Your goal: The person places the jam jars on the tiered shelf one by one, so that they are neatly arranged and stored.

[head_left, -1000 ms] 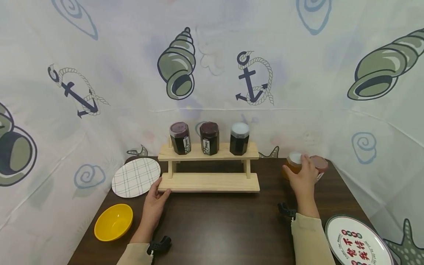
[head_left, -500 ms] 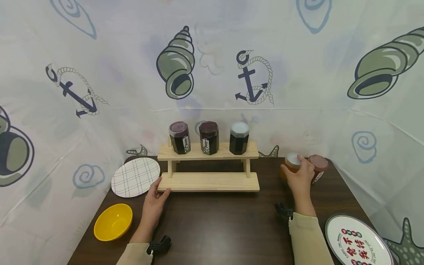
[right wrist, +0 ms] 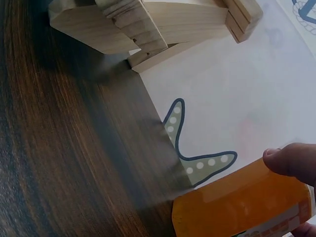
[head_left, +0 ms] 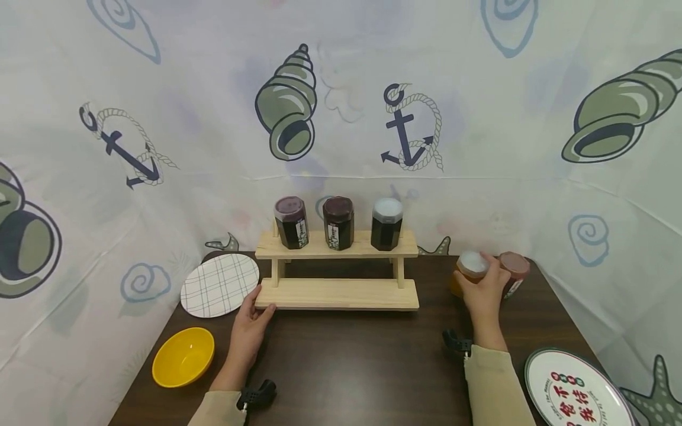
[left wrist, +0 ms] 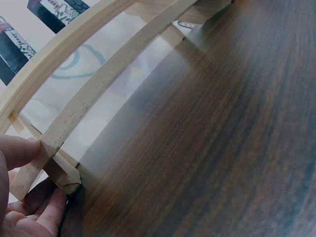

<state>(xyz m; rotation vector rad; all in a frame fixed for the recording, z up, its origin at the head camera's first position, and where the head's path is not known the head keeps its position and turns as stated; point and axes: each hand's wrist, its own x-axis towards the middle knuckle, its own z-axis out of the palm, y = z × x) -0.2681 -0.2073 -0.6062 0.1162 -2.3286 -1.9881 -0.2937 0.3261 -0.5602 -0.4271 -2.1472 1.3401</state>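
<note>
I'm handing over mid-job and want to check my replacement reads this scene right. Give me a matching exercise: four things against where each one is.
Things:
1. yellow bowl
2. checked plate
3. orange jar
4. white-lidded dark jar

Places:
A. on the top tier of the wooden rack, at its right end
B. gripped by the right hand, right of the rack
C. at the table's near left corner
D. flat on the table, just left of the rack, beyond the left hand

Pairs: 1-C, 2-D, 3-B, 4-A
</note>
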